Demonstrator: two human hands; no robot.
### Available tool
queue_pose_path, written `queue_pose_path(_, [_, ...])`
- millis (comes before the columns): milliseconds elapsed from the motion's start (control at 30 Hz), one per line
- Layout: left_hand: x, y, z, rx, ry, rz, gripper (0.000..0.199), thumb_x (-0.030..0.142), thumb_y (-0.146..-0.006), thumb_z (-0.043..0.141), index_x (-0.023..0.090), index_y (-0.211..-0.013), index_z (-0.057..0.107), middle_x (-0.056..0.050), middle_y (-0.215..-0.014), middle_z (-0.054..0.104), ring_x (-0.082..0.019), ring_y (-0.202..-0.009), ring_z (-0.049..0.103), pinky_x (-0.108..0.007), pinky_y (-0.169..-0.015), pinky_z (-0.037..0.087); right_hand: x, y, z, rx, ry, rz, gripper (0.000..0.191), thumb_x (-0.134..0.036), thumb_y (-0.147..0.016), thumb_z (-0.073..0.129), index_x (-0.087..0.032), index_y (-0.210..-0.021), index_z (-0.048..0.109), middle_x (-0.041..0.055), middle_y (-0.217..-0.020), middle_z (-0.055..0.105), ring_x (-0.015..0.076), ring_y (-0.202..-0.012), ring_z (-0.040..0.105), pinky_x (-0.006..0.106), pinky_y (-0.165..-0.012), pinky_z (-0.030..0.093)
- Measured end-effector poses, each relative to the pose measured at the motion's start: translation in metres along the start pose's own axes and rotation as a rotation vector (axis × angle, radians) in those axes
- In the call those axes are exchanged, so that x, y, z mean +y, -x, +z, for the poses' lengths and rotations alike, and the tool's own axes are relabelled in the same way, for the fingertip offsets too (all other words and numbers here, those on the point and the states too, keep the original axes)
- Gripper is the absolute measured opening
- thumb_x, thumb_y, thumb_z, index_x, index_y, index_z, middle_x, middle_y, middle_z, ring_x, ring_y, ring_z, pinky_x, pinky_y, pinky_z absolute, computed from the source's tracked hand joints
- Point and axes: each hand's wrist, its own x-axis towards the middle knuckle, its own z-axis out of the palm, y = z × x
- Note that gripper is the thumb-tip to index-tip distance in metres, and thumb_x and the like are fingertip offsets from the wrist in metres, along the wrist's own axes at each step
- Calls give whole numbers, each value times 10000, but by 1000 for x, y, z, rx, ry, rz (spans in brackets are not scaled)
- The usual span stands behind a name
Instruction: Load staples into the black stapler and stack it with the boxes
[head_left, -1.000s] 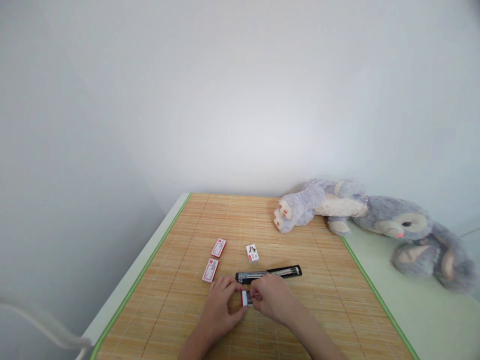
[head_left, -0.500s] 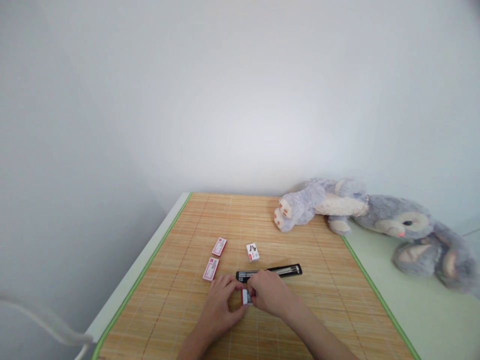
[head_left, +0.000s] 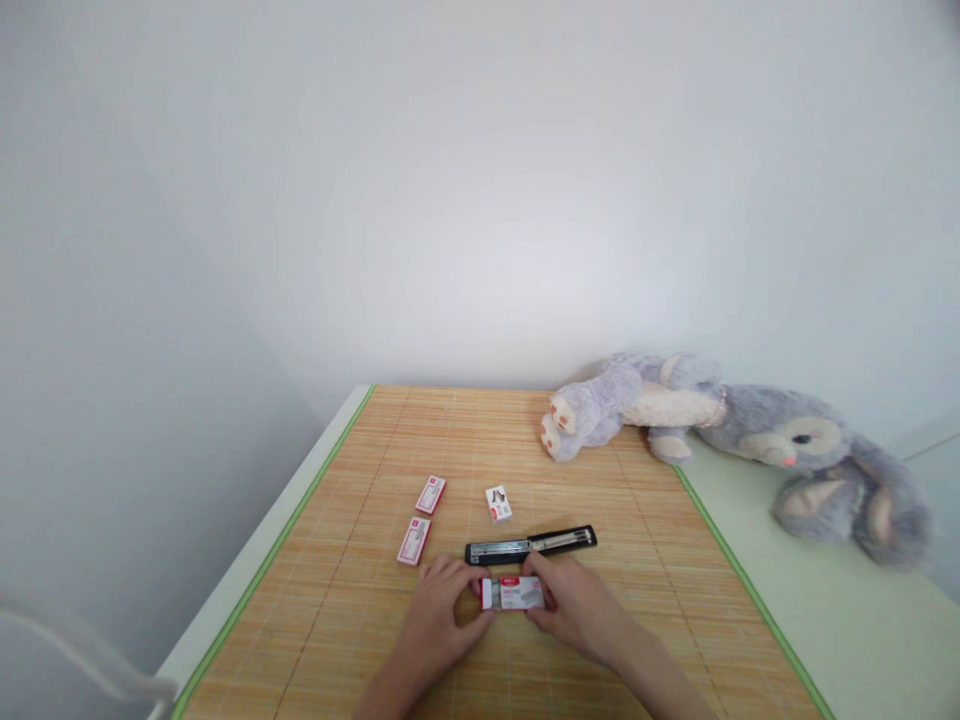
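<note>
A small white and red staple box (head_left: 523, 592) lies crosswise between my hands, its inner tray partly slid out at the left with grey staples showing. My left hand (head_left: 442, 605) pinches the tray's left end between thumb and index finger. At the other end, my right hand (head_left: 574, 605) grips the printed sleeve by its top and bottom edges. Just beyond the fingers, a black stapler (head_left: 499, 549) lies opened out flat, its metal channel facing up.
Two red and white boxes (head_left: 415, 541) lie left of the stapler, and a small white box (head_left: 498, 504) with a dark picture sits behind it. A grey plush rabbit (head_left: 675, 405) is stretched along the back right. A bamboo mat (head_left: 360, 640) covers much of the table.
My right hand has drawn back to the right from over the tray and now holds the sleeve's end. More of the box shows. The view has shifted slightly.
</note>
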Motion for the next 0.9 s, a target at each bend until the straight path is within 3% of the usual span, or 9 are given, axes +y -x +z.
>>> queue_pose_path(233, [1,-2,12,5,-36,8,398,312,-808,776,329,-1196,688,-27,-1100,707,-263,-1067,617,-411,-948,472,-22,-7,10,20,-128,-44,266,-215,-806,695,-262,-1062,641,8,-943,737,214,-879,674,256,-706,368])
queue_pose_path(367, [2,1,16,14,-101,5,616,452,-830,771,391,-1409,570,-35,-1207,679,-270,-1116,606,-421,-961,473,-20,0,-6,23,-128,-9,399,-284,-817,730,-304,-1208,651,-1,-873,733,226,-807,679,275,-691,411])
queue_pose_path(433, [5,2,19,11,-145,2,692,492,-829,767,419,-1467,510,-32,-1243,662,-273,-1139,597,-426,-972,466,-8,5,-24,130,-87,-7,403,-326,-857,709,-322,-1257,659,18,-892,727,245,-853,676,312,-753,458])
queue_pose_path(500, [7,3,23,24,-182,-6,717,501,-825,768,424,-1483,493,-29,-1261,653,-274,-1162,590,-429,-995,453,13,7,-43,292,-33,-54,392,-314,-843,724,-313,-1233,687,66,-1113,712,280,-1075,639,376,-939,469])
queue_pose_path(567, [9,3,26,52,-210,-23,714,503,-829,762,425,-1485,492,-25,-1261,652,-272,-1171,588,-429,-1011,443,39,7,-58,372,-10,-76,611,-293,-740,806,-298,-1329,646,93,-1316,645,319,-1259,553,439,-1077,419])
queue_pose_path(600, [9,3,28,65,-220,-34,708,504,-830,761,428,-1482,496,-23,-1255,654,-271,-1169,590,-429,-1012,441,51,6,-63,351,-32,-75,637,-291,-721,813,-288,-1335,646,98,-1336,639,323,-1274,547,449,-1089,417])
queue_pose_path(733, [8,2,33,96,-234,-65,703,526,-815,770,431,-1465,518,-30,-1248,661,-280,-1159,595,-435,-995,440,80,-2,-69,124,-272,-67,272,-340,-825,726,-261,-1084,753,38,-1010,741,243,-912,680,359,-815,527])
queue_pose_path(800, [8,1,34,105,-229,-67,690,534,-811,770,429,-1451,535,-36,-1252,664,-285,-1165,593,-433,-983,440,75,-8,-67,110,-391,-94,229,-373,-841,736,-253,-1036,754,23,-975,736,223,-876,677,321,-746,516])
queue_pose_path(900, [9,1,34,111,-216,-71,666,528,-815,767,419,-1436,552,-43,-1250,668,-288,-1170,591,-428,-969,436,49,-20,-62,154,-506,-150,202,-384,-841,767,-237,-974,730,11,-958,712,197,-880,662,289,-733,497])
